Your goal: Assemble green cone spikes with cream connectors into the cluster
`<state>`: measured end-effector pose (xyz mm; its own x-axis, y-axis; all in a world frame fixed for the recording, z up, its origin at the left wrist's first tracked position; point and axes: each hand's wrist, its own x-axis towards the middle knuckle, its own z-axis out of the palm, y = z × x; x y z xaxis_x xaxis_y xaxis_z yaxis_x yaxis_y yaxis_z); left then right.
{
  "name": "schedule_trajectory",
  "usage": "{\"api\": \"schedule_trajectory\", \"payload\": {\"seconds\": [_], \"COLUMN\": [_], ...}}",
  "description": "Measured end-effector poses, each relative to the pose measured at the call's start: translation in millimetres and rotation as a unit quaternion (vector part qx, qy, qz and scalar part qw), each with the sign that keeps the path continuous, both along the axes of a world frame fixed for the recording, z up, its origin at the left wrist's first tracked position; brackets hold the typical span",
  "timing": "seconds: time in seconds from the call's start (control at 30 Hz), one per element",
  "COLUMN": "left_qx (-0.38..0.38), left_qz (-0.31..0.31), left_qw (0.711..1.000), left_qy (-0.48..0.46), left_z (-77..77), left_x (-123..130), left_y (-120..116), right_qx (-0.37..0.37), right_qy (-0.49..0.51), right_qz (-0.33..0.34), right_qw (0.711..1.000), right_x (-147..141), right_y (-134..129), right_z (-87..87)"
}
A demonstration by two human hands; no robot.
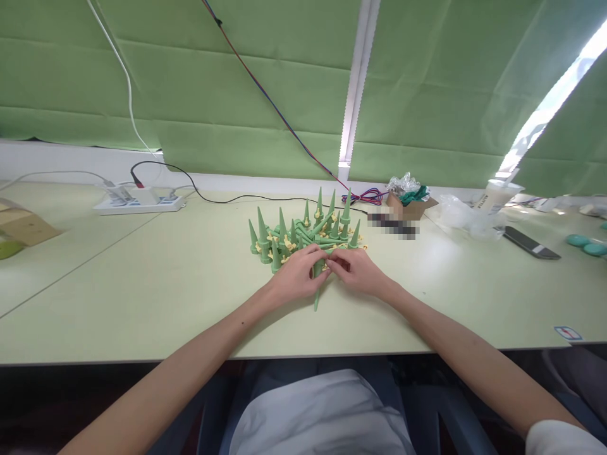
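A green pointed cone (316, 299) hangs between my hands, its thin tip pointing toward me. My left hand (298, 273) is closed around its wider end with thumb and fingers. From the other side, my right hand (356, 270) pinches at that same end, fingertips touching my left ones; any small part between them is hidden. Just beyond my hands is a cluster of similar green cones (262, 235), many upright and others lying on their sides. Small yellow pieces (288, 244) show on and among them.
A pale table (165, 297) spans the view. A power strip (168, 205) with plugs stands at the back left. Toward the back right are a cardboard box (417, 208) with wrapping, a white cup (496, 196), a plastic bag (458, 215) and a dark phone-like slab (528, 242).
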<state>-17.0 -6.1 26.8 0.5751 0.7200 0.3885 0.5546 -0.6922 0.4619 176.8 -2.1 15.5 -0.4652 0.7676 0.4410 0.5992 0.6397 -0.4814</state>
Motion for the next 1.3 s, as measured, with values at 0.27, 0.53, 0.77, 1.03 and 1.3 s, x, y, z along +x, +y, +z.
{"api": "schedule_trajectory", "payload": {"seconds": [0.27, 0.53, 0.77, 1.03, 1.3], "left_qx": [0.004, 0.008, 0.010, 0.009, 0.018], "left_qz": [-0.005, -0.005, -0.005, -0.005, -0.013], "left_qw": [1.000, 1.000, 1.000, 1.000, 1.000], "left_qy": [0.002, 0.004, 0.008, 0.013, 0.008], "left_z": [0.0, -0.5, -0.8, -1.2, -0.5], "left_x": [-0.4, -0.9, -0.3, -0.5, -0.1], "left_y": [0.6, 0.0, 0.6, 1.7, 1.2], "right_qx": [0.007, 0.014, 0.014, 0.008, 0.011], "right_qy": [-0.011, -0.006, -0.004, -0.001, -0.006], "right_qz": [-0.004, 0.002, 0.003, 0.005, 0.004], "right_qw": [1.000, 1.000, 1.000, 1.000, 1.000], "right_x": [0.3, 0.8, 0.4, -0.2, 1.1], "right_y": [1.1, -0.5, -0.9, -1.8, -0.7], "right_z": [0.3, 0.9, 1.4, 2.6, 2.1]}}
